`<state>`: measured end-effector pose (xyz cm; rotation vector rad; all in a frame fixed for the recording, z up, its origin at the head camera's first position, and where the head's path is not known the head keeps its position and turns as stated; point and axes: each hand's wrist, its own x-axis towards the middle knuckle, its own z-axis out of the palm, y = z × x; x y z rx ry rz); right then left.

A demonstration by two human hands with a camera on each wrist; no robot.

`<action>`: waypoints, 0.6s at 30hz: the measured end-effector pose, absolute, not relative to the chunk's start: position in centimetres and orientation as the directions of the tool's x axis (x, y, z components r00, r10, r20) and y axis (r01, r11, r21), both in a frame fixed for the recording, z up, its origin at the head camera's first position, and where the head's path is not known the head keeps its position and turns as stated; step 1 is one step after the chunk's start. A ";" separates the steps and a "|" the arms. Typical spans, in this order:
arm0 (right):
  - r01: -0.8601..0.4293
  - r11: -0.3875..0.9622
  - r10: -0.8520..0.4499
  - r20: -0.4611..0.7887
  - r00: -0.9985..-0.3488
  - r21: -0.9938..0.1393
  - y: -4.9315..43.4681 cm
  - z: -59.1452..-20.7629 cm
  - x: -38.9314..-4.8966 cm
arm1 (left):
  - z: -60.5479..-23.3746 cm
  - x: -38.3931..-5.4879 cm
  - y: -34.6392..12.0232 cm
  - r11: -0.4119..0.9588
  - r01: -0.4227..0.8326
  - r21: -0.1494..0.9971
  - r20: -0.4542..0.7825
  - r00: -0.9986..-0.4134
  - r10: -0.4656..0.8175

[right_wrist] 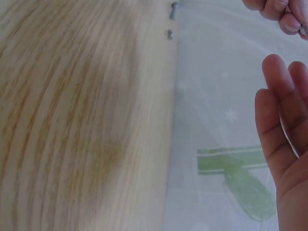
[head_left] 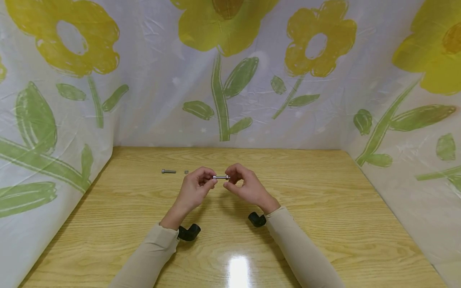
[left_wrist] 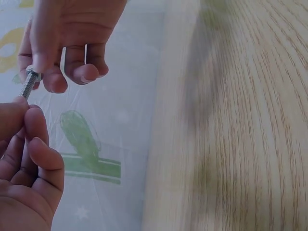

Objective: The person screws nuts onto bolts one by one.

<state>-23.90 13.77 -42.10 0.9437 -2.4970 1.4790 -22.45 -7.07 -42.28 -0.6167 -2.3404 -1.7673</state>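
Observation:
A silver bolt (head_left: 220, 177) is held level above the table between the two hands. The left hand (head_left: 194, 187) pinches its head between thumb and fingertips, with the threaded shank pointing toward the right hand (head_left: 250, 187). A nut (left_wrist: 32, 72) sits on the shank near its far end. Thumb and index finger of the right hand are curled around that nut, the thumb overlapping it in the left wrist view. The other right fingers are spread and loosely bent. In the right wrist view the bolt is mostly hidden behind the left fingertips.
A second bolt (head_left: 168, 171) lies on the wooden table (head_left: 309, 240) left of the hands, and another nut (head_left: 186, 172) lies beside it. Flower-printed cloth (head_left: 158, 120) stands around the back and sides. Black wrist mounts (head_left: 189, 233) hang under the sleeves.

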 end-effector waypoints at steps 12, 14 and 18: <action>-0.553 0.345 -0.480 0.364 -0.798 -0.758 13.7 -42.2 -24.0 | -39.3 -20.5 -6.8 0.262 0.426 0.866 0.377 -0.900 0.219; -0.551 0.351 -0.478 0.361 -0.801 -0.757 13.7 -42.2 -24.0 | -39.1 -20.4 -6.8 0.263 0.433 0.862 0.382 -0.897 0.222; -0.546 0.350 -0.476 0.357 -0.804 -0.761 13.7 -42.2 -24.0 | -39.2 -20.4 -6.8 0.260 0.428 0.866 0.377 -0.899 0.225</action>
